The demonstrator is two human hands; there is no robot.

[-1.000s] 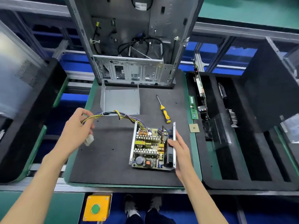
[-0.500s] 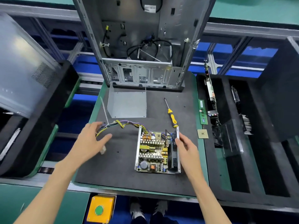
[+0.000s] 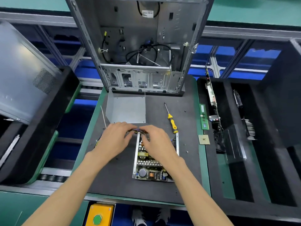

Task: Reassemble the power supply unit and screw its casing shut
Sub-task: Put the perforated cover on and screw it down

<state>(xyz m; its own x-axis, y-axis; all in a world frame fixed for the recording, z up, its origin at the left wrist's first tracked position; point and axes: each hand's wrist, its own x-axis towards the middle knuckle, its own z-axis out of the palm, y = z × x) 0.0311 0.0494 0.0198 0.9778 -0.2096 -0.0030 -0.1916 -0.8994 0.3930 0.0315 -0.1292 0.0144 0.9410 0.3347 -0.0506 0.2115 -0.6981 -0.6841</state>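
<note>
The open power supply unit [image 3: 150, 167] lies on the dark mat [image 3: 114, 181], its circuit board exposed between two metal side walls. Its coloured wire bundle [image 3: 137, 131] leaves the far end of the board. My left hand [image 3: 114, 141] and my right hand [image 3: 157, 144] meet over that far end, and their fingers curl round the wire bundle. Most of the bundle is hidden under the hands. The bent grey metal cover [image 3: 126, 109] stands just behind them. A yellow-handled screwdriver [image 3: 171, 119] lies to the right of the cover.
An empty computer case [image 3: 140, 46] stands upright at the mat's far edge. A white cable tie [image 3: 103, 116] lies left of the cover. A RAM stick [image 3: 204, 116] and a CPU chip [image 3: 204, 139] sit on the green rim. Black foam trays flank both sides. A yellow button box [image 3: 99, 216] sits below.
My left hand moved right from the loose cable end to the board's far end. My right hand left the unit's right wall and joined it on the wires.
</note>
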